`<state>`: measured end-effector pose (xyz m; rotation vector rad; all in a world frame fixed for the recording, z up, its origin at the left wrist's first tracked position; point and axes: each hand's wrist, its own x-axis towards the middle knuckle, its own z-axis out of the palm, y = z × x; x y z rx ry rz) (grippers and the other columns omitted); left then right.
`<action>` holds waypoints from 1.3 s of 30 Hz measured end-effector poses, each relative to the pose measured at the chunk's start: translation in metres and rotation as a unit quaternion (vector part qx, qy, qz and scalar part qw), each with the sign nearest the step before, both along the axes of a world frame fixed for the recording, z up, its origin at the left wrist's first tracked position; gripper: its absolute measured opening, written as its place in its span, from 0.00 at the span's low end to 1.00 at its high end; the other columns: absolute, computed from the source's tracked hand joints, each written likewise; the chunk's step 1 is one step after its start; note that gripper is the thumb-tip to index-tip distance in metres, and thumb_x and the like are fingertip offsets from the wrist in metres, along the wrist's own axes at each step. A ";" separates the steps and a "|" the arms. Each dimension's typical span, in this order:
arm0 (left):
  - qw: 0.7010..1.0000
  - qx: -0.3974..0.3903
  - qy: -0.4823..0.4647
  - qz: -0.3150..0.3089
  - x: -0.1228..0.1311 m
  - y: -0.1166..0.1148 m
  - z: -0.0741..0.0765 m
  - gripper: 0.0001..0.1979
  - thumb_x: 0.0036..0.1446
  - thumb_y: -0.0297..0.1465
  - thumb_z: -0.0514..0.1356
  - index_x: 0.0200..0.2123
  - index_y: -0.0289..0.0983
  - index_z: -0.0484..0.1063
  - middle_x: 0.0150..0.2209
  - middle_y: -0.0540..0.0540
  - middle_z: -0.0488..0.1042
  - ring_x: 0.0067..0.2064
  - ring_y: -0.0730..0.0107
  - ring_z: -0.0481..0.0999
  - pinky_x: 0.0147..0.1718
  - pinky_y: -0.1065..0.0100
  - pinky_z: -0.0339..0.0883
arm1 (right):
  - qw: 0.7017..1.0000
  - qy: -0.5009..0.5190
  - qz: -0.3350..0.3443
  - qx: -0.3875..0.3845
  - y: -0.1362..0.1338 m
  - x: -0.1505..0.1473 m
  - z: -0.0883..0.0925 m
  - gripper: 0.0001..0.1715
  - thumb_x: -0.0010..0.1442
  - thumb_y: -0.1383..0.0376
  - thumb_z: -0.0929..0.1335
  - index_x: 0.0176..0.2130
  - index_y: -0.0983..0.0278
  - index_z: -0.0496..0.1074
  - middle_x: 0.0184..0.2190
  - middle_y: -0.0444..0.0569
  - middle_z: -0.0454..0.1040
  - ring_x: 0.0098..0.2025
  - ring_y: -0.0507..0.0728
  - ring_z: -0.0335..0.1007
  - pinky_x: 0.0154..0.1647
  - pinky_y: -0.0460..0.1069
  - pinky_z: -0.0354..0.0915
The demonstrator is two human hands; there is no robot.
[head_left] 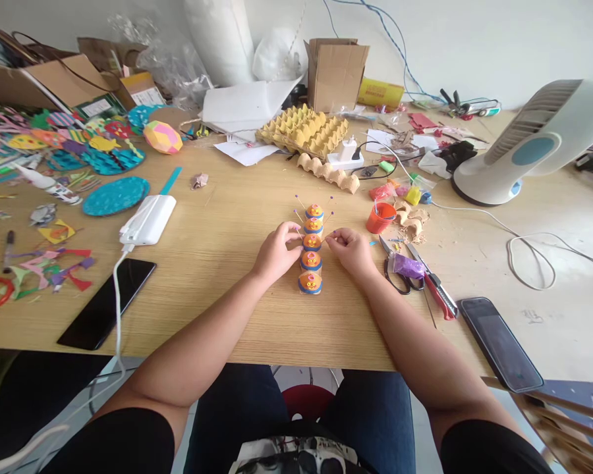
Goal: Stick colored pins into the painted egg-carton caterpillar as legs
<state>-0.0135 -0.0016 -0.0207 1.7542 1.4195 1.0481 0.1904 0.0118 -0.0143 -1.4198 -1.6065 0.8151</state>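
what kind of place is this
Probably a craft workspace: the wooden table holds yellow egg trays, a red utility knife beside black-handled scissors, and colourful paper scraps.

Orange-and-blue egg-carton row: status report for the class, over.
Left hand and right hand flanking middle bump; hold unclear. Egg-carton row bumps up, five in line. Red-orange plastic cup beyond right hand, not blocking.

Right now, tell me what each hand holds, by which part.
Right hand seems to pinch a thin stick near its outer end; left hand: cannot tell.
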 end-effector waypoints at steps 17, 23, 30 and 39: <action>1.000 0.007 0.003 0.001 -0.001 0.002 -0.004 0.21 0.53 0.25 0.64 0.50 0.44 0.64 0.45 0.47 0.82 0.51 0.61 0.80 0.51 0.58 0.68 | 1.000 0.011 0.006 -0.004 0.000 0.000 -0.001 0.10 0.55 0.59 0.69 0.28 0.64 0.72 0.17 0.37 0.55 0.21 0.49 0.47 0.24 0.47 0.46; 1.000 0.013 -0.011 -0.008 0.000 0.001 -0.002 0.22 0.53 0.24 0.63 0.50 0.44 0.64 0.46 0.47 0.81 0.51 0.61 0.80 0.52 0.59 0.69 | 1.000 -0.019 0.001 -0.008 -0.003 0.002 0.005 0.11 0.55 0.59 0.69 0.31 0.64 0.74 0.17 0.37 0.54 0.21 0.49 0.48 0.24 0.48 0.45; 1.000 0.025 -0.008 -0.010 -0.001 0.001 -0.003 0.22 0.53 0.24 0.63 0.50 0.44 0.64 0.46 0.47 0.81 0.52 0.62 0.80 0.54 0.58 0.68 | 0.999 -0.030 0.031 -0.024 -0.002 0.007 0.008 0.14 0.55 0.58 0.69 0.37 0.65 0.76 0.18 0.36 0.54 0.22 0.50 0.48 0.26 0.48 0.46; 0.999 0.037 -0.007 0.011 -0.003 0.002 -0.001 0.24 0.48 0.17 0.57 0.48 0.43 0.64 0.46 0.47 0.80 0.53 0.62 0.78 0.53 0.57 0.68 | 0.998 0.055 0.004 -0.009 -0.001 0.010 0.008 0.13 0.52 0.67 0.63 0.39 0.61 0.70 0.23 0.39 0.58 0.25 0.52 0.54 0.27 0.48 0.52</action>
